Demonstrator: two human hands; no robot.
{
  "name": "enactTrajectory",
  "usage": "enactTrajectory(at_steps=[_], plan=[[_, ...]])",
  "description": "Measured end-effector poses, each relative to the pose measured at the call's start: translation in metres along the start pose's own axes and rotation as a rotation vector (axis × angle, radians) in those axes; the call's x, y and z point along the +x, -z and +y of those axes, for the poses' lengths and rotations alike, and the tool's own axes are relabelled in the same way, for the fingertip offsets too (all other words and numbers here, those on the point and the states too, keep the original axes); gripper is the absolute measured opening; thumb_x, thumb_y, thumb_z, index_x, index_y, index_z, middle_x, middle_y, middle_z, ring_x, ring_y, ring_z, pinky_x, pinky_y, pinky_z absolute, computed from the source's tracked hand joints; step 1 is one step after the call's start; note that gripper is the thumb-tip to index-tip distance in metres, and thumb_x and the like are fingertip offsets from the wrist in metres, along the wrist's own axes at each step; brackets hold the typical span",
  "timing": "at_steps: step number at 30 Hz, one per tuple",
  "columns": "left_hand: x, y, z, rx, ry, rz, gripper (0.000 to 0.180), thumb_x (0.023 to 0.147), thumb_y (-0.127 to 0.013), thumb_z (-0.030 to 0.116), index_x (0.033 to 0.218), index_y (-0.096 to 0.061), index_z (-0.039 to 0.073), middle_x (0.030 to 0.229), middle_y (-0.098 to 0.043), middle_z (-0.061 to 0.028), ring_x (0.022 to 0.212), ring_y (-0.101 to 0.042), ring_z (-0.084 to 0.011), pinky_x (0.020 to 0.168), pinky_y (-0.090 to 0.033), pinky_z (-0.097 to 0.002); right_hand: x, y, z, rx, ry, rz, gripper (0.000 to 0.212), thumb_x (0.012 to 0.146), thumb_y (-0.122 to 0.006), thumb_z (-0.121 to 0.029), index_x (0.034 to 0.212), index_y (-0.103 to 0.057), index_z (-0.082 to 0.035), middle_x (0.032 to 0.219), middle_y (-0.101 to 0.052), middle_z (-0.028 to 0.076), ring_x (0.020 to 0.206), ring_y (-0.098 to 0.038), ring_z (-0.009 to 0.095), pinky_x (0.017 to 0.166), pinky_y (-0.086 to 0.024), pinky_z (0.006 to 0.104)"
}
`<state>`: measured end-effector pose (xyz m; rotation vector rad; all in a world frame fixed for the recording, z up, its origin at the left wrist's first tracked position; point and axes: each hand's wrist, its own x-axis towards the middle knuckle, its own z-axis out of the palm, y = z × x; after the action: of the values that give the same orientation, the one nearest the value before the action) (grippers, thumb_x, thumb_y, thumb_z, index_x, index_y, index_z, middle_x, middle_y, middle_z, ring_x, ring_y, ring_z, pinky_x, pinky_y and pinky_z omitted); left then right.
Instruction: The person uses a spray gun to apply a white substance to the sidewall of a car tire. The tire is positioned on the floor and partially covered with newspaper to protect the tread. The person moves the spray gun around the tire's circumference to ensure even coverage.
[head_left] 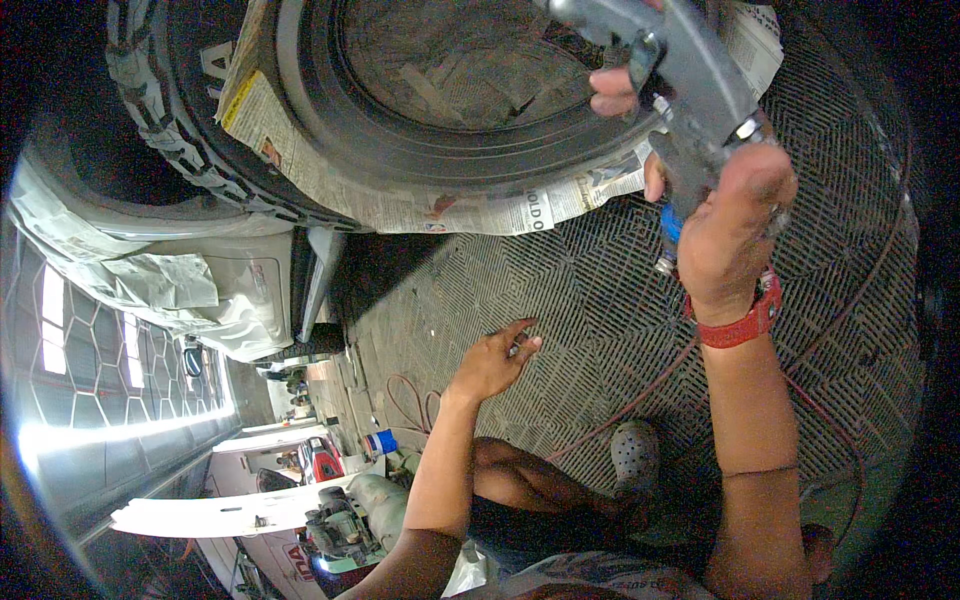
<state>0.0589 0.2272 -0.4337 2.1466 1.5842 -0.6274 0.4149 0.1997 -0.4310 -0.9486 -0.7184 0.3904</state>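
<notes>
My right hand (725, 235) is wrapped around the handle of a dark grey spray gun (700, 75), raised in front of the wheel. A blue ring and a metal fitting show at the bottom of its handle. The gun's front end is cut off by the upper edge. Opposite it is a grey wheel rim (430, 150), with newspaper (290, 180) lining the gap between it and the chunky black tyre (165, 135). My left hand (488, 362) hangs below the wheel over the floor, its fingers loosely bent and apart. A small greyish spot shows between those fingers, too small to name.
Thin reddish hoses (640, 405) run across the ridged floor mat (590, 290). A light-coloured vehicle panel (255, 300) with paper on it stands at the left. Lower left are an air compressor (345, 525) and a blue can (380, 443). My clog (635, 455) is below.
</notes>
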Motion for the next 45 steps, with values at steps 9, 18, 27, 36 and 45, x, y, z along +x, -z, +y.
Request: enactTrajectory(at_steps=[9, 18, 27, 36, 45], plan=[[-0.002, 0.005, 0.010, -0.022, 0.014, -0.024, 0.056, 0.108, -0.059, 0.053, 0.150, -0.062, 0.014, 0.127, -0.075, -0.0260, 0.120, -0.072, -0.0433, 0.104, -0.056, -0.0503, 0.011, -0.017, -0.010, 0.060, 0.075, -0.099, 0.104, 0.102, -0.025, -0.087, 0.136, -0.068, 0.002, 0.104, -0.080, 0.008, 0.080, -0.069, 0.009, 0.058, -0.046, 0.0244], [-0.001, 0.007, 0.012, 0.004, 0.067, -0.058, 0.054, 0.109, -0.059, 0.051, 0.149, -0.062, 0.015, 0.128, -0.074, -0.0250, 0.120, -0.071, -0.0439, 0.106, -0.055, -0.0512, 0.004, -0.023, -0.013, 0.156, 0.067, -0.356, 0.103, 0.102, -0.032, -0.084, 0.148, -0.063, 0.002, 0.106, -0.082, 0.010, 0.062, -0.060, 0.006, 0.054, -0.045, 0.0232], [-0.002, 0.003, 0.001, 0.013, 0.033, -0.029, 0.055, 0.109, -0.059, 0.052, 0.149, -0.062, 0.015, 0.130, -0.073, -0.0259, 0.118, -0.072, -0.0455, 0.104, -0.056, -0.0516, 0.005, -0.018, -0.018, 0.152, 0.067, -0.096, 0.087, 0.107, -0.032, -0.073, 0.128, -0.069, 0.003, 0.106, -0.080, 0.010, 0.071, -0.066, 0.012, 0.058, -0.046, 0.0274], [0.000, -0.002, -0.007, 0.023, -0.007, -0.009, 0.056, 0.108, -0.055, 0.058, 0.148, -0.062, 0.020, 0.122, -0.075, -0.0263, 0.115, -0.072, -0.0473, 0.103, -0.055, -0.0544, -0.010, -0.016, -0.019, 0.286, -0.083, -0.007, 0.073, 0.113, -0.034, -0.060, 0.124, -0.070, 0.003, 0.106, -0.081, 0.011, 0.071, -0.067, 0.012, 0.059, -0.047, 0.0280], [-0.003, 0.001, -0.003, 0.006, -0.002, -0.024, 0.056, 0.108, -0.055, 0.058, 0.150, -0.061, 0.020, 0.124, -0.075, -0.0256, 0.116, -0.072, -0.0468, 0.105, -0.055, -0.0539, 0.009, -0.014, -0.034, 0.083, -0.061, -0.010, 0.071, 0.114, -0.034, -0.056, 0.124, -0.072, 0.004, 0.106, -0.081, 0.010, 0.072, -0.068, 0.011, 0.057, -0.047, 0.0258]])
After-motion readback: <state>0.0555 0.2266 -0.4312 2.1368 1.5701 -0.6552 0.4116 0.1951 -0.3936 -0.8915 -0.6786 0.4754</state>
